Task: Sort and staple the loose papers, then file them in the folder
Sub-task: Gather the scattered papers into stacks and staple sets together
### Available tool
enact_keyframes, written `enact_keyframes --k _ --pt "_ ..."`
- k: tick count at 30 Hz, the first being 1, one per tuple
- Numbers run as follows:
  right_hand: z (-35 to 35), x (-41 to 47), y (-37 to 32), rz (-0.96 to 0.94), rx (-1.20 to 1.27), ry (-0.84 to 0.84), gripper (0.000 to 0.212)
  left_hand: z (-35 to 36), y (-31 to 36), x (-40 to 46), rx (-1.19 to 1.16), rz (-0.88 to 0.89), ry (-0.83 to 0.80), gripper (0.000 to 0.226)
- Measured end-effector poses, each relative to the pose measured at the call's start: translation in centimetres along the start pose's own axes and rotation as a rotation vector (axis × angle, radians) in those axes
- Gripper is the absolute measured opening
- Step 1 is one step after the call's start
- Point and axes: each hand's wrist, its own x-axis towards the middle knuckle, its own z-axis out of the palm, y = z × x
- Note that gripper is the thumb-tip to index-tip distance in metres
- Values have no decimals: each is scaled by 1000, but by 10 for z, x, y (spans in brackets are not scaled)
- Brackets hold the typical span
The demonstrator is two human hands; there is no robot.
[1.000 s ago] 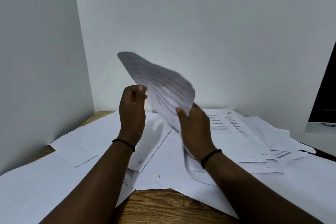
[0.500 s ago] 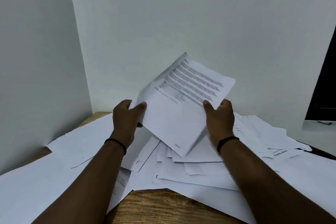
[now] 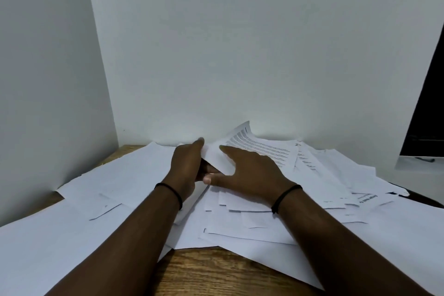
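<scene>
We have both hands low over the heap of loose papers (image 3: 240, 221) that covers most of the wooden bench (image 3: 216, 274). Our left hand (image 3: 186, 166) pinches the near edge of a printed sheet (image 3: 259, 151), thumb on top and fingers tucked under it, so the page can be steered flat. Our right hand (image 3: 249, 170) lies spread on that same sheet with straight fingers, gripping nothing, likely pressing it down so it stays on the right-hand pile. The sheet's far corner curls up against the wall (image 3: 240, 43). We judge the sorting as early: pages overlap at all angles. No stapler or folder is in view.
</scene>
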Motion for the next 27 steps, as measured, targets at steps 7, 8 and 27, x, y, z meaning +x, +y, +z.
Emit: enact_keyframes --k 7,8,27 --pt "-1 8 10 136 -44 456 30 -7 -9 11 165 21 49 50" --pt "-4 8 12 156 -55 448 26 -8 -12 13 196 25 46 44" --pt "2 10 22 40 -249 285 72 -22 -31 23 1388 18 -48 75"
